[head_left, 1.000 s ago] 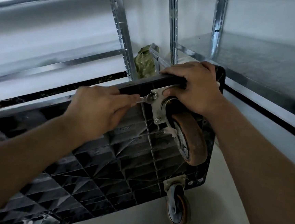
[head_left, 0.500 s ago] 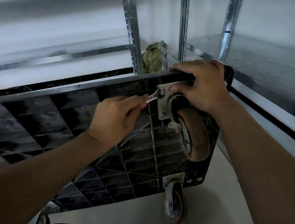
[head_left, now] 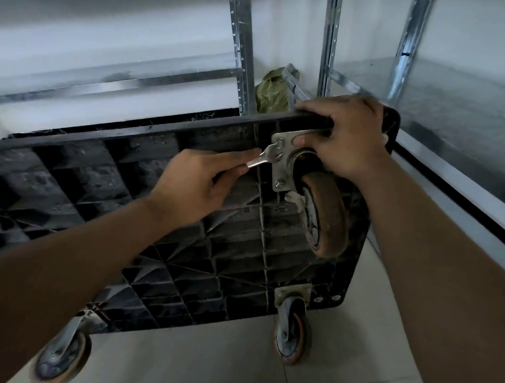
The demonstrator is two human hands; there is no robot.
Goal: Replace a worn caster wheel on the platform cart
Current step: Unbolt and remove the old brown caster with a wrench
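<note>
Standing on tiles (head_left: 199, 367) by shelving (head_left: 242, 53), cart (head_left: 78, 182) is gripped by right fingers (head_left: 316, 107), left fingers (head_left: 235, 159) pinching wrench (head_left: 261, 161).

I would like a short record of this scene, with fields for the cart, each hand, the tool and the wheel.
cart: tipped on its side, underside toward the camera
left hand: pinches a small wrench
wrench head: at the upper bolt of the wheel plate
right hand: grips the cart's top edge
worn wheel: mounted, just below the right hand
</note>
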